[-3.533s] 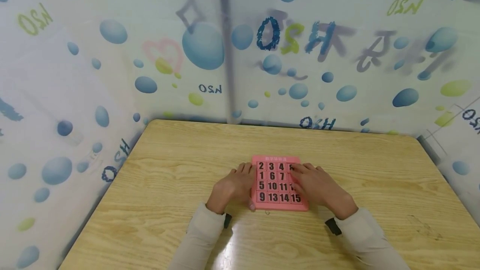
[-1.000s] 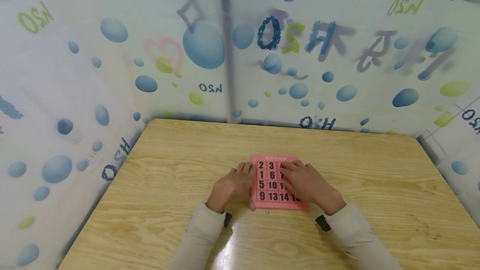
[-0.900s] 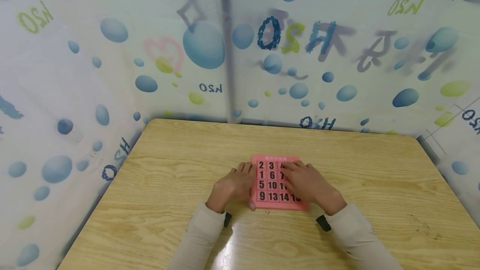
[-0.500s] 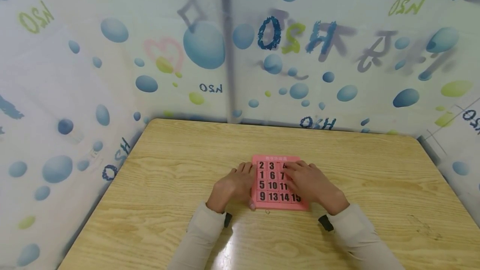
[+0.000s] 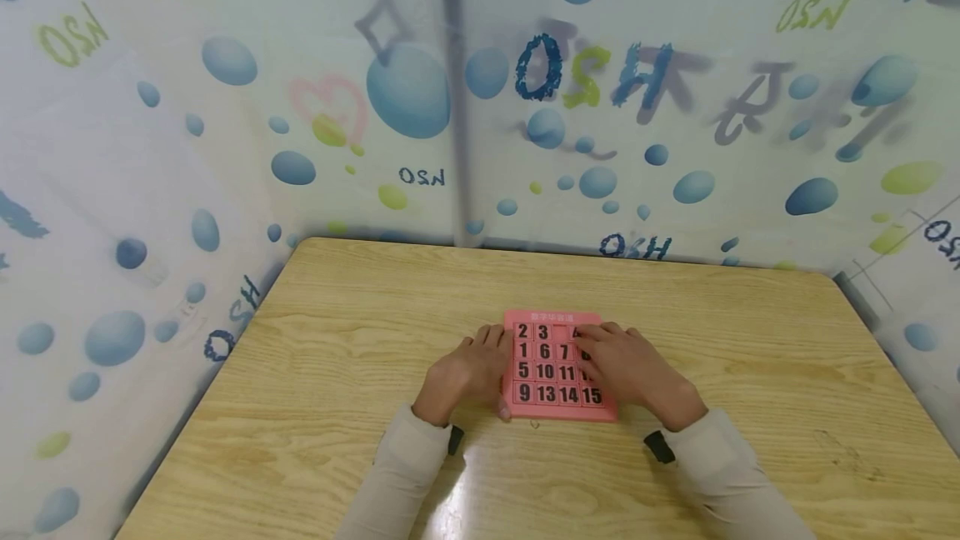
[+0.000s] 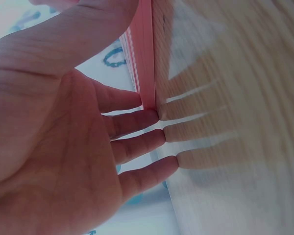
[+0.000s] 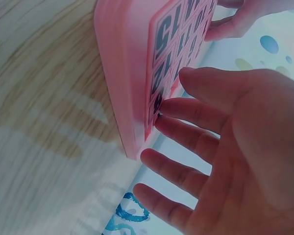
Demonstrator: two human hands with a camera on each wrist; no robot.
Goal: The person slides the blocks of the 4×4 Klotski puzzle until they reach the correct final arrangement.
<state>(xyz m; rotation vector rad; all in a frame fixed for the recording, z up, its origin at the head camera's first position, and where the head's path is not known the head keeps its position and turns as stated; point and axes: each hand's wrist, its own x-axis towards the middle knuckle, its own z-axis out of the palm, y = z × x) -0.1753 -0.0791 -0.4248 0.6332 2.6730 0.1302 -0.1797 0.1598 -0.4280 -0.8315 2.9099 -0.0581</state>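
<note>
A pink number slide puzzle (image 5: pixel 557 412) lies flat on the table, its black-numbered tiles facing up. Between the 3 tile (image 5: pixel 543 332) and the 4 tile (image 5: pixel 575 332) in the top row is a bare slot (image 5: pixel 560 332). My left hand (image 5: pixel 468 369) rests along the puzzle's left edge, thumb at the near corner. Its straight fingers touch that side and the tabletop in the left wrist view. My right hand (image 5: pixel 630 367) reaches over the right edge, fingertips on the tiles at the upper right, partly hiding the right column. The right wrist view shows its fingers (image 7: pixel 179 171) spread and extended.
The wooden table (image 5: pixel 360 307) extends around the puzzle on all sides. Behind it and to the left hangs a pale curtain (image 5: pixel 495 157) printed with blue and green drops. A small dark mark (image 5: pixel 847 452) is on the tabletop at the right.
Over the last second, the 4 tile has slid right under my right hand, baring the slot beside the 3. The right hand has shifted right with it. The left hand has stayed put.
</note>
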